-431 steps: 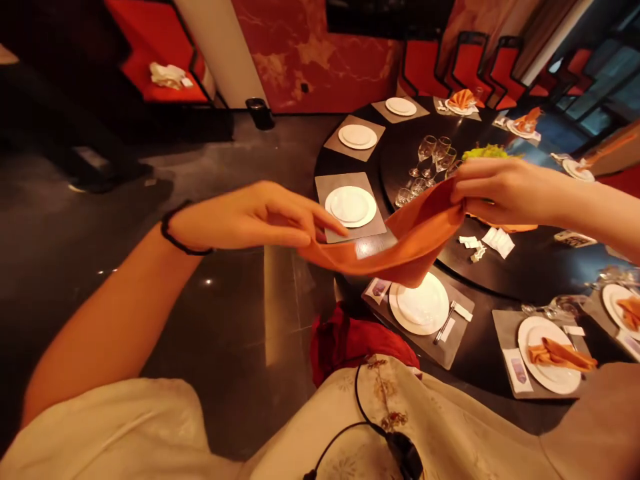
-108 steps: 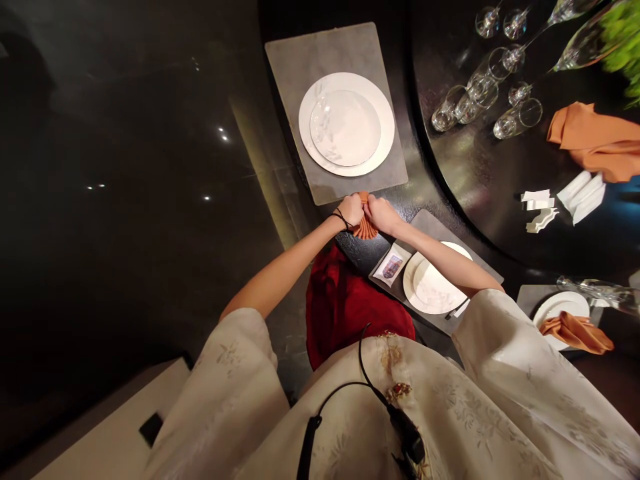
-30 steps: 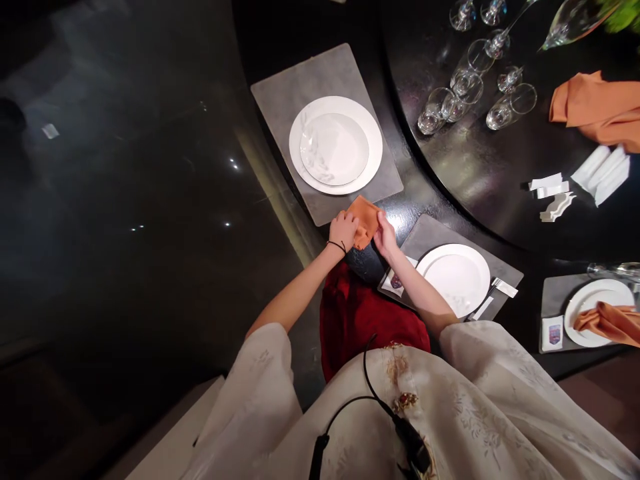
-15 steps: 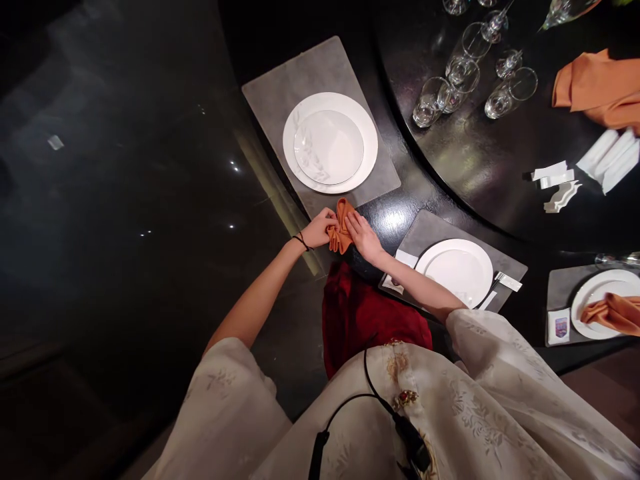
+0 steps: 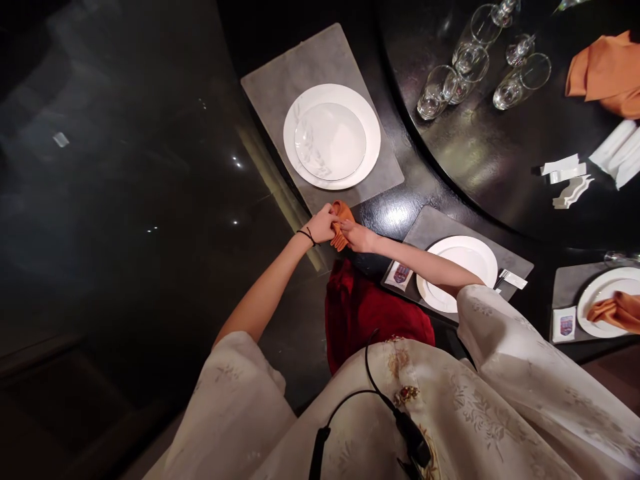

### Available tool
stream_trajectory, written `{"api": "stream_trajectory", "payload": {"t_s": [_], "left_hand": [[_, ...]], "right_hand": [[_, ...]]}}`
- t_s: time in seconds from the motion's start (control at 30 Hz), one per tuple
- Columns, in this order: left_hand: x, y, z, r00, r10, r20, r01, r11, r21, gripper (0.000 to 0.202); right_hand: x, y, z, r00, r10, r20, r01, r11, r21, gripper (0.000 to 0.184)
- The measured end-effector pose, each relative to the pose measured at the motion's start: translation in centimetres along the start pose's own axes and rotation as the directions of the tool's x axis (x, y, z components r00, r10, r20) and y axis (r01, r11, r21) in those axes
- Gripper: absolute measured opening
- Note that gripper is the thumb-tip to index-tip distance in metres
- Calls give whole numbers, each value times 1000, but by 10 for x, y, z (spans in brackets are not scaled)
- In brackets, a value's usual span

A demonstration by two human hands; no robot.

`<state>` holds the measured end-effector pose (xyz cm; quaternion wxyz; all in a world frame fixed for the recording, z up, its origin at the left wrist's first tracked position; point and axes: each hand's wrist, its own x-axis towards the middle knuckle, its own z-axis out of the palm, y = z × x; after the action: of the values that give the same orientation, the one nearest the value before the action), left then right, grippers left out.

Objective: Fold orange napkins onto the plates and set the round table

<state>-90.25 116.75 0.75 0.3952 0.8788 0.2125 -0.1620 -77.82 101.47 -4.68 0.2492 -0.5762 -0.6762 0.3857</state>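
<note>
Between my two hands is an orange cloth napkin (image 5: pixel 342 212), gathered into pleats at its lower end with a rounded fold on top. My left hand (image 5: pixel 323 223) grips its left side, a dark cord around the wrist. From the right, my right hand (image 5: pixel 359 236) pinches the napkin near its middle, fingers curled. The napkin is held at the table's edge, just below a grey placemat (image 5: pixel 270 87) that bears a large white plate (image 5: pixel 373 143) with a smaller leaf-patterned plate (image 5: pixel 337 140) on it.
Right of my hands, a second placemat (image 5: pixel 425 223) carries a white plate (image 5: pixel 480 257) and a packet (image 5: pixel 399 275). Several glasses (image 5: pixel 510 90), orange cloth (image 5: pixel 603 67) and white wrappers (image 5: pixel 565 168) lie on the raised round turntable (image 5: pixel 460 160). Another napkin (image 5: pixel 615 310) rests on a plate at far right.
My right hand has gone from lying flat against the napkin to pinching it with curled fingers. The napkin looks narrower and more covered by my hands. The view has shifted slightly.
</note>
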Motion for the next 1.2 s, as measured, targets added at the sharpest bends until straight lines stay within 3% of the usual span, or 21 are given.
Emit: {"api": "stream_trajectory", "payload": {"t_s": [0.13, 0.4, 0.6, 0.73, 0.87, 0.93, 1.0, 1.07, 1.13, 1.2], "left_hand": [[-5, -1, -6, 999, 30, -15, -31, 997, -65, 16], [-6, -1, -8, 999, 44, -7, -44, 998, -41, 11], [-10, -1, -14, 997, 73, -4, -73, 996, -41, 15], [-7, -2, -15, 997, 78, 25, -77, 996, -38, 13], [-4, -2, -9, 996, 40, 77, -38, 999, -28, 6], [-6, 1, -3, 999, 7, 32, -5, 999, -51, 9], [-10, 6, 6, 992, -83, -91, 75, 994, -85, 28], [-14, 12, 17, 930, -270, -249, 251, 962, -107, 53], [-17, 18, 28, 802, -482, -352, 465, 874, -138, 63], [-21, 28, 39, 702, -634, -323, 580, 773, -256, 54]], "right_hand": [[3, 1, -13, 993, 102, -57, -92, 983, 159, 40], [11, -6, 3, 988, 126, -94, -130, 991, -42, 26], [12, -1, 13, 965, 174, -194, -162, 984, 77, 31], [14, 1, 18, 984, 120, -135, -115, 992, 45, 31], [13, 1, 12, 999, -16, -29, 16, 1000, -3, 31], [4, 0, 2, 997, -71, -24, 72, 997, 20, 33], [-17, -6, -7, 994, -58, -87, 66, 994, 85, 31], [-50, -19, -11, 963, 80, -256, -31, 981, 192, 31], [-87, -38, -8, 856, 301, -419, -155, 925, 348, 32], [-120, -63, 2, 746, 520, -416, -241, 793, 560, 28]]}}
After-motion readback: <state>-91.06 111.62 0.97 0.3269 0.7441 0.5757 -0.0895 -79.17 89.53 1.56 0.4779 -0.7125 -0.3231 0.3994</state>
